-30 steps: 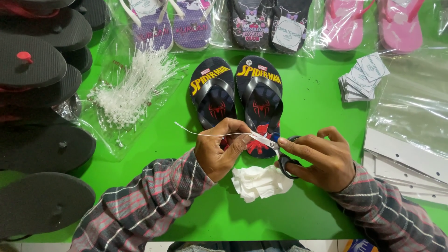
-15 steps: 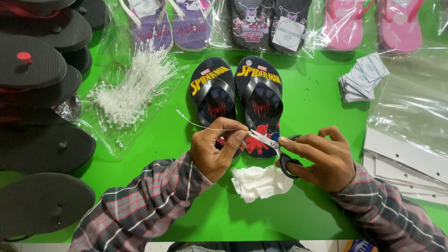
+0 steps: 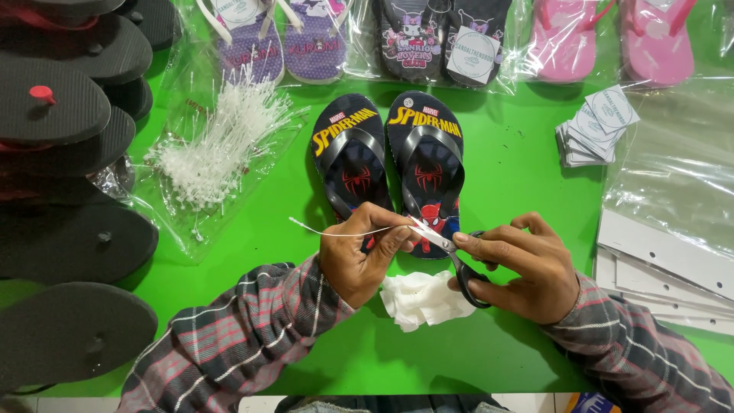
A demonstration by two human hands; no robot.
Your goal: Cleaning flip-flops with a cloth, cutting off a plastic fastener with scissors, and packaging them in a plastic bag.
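My left hand (image 3: 365, 252) pinches a thin white plastic tie (image 3: 329, 232) that sticks out to the left. My right hand (image 3: 520, 268) grips small black-handled scissors (image 3: 451, 256), their blades pointing at the fingertips of the left hand. Both hands hover over the heel ends of a pair of dark flip-flops (image 3: 390, 160) with a spider print, lying side by side on the green table (image 3: 520, 176). A crumpled white cloth (image 3: 424, 300) lies just below the hands.
A clear bag with a heap of white plastic ties (image 3: 218, 149) lies at the left. Black soles (image 3: 69, 229) are stacked along the left edge. Bagged flip-flops (image 3: 428, 38) line the back. A stack of small cards (image 3: 592, 126) and clear bags with white cardboard strips (image 3: 665, 229) sit at the right.
The left hand has turned slightly and the tie now points more level to the left. The scissors stay at the left fingertips.
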